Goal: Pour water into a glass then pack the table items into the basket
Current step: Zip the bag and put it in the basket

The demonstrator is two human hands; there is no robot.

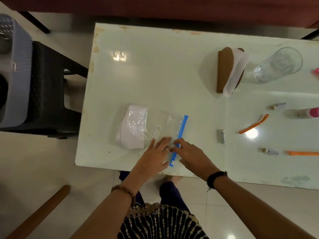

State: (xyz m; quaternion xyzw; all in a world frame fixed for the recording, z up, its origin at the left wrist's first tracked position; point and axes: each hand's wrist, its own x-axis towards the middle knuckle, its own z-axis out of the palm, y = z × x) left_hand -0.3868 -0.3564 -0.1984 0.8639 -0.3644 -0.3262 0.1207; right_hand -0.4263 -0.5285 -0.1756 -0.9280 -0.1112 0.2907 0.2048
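Nearest are the person's two forearms, reaching from the near edge out over the table [172,49]. Both hands meet on a clear zip bag [155,128] lying flat near the near-left corner. The left hand [155,152] lies spread, palm down, on the bag's plastic beside the blue seal [179,138]; its grip is released, pressing rather than holding. The right hand [188,152] has thumb and forefinger pinched on the blue seal, about midway along it.

Inside the bag, at its left end, sits a folded white wad [133,126], seemingly tissue. The bag's long axis runs left to right, mouth pointing right; the blue seal crosses it, running from the near edge away toward the far right.

The step in hand looks like sealing the bag before packing. To do it well, I would keep the left palm flat so the plastic cannot creep, and run the pinch steadily along the whole strip, pressing any air out toward the mouth first.

Farther right stand a brown napkin holder [224,69] and a glass [279,64], which looks empty, though I cannot be sure. Small tubes and orange sticks lie well apart beyond. The grey basket [15,75] sits on a dark chair [48,87], off the table's left end.
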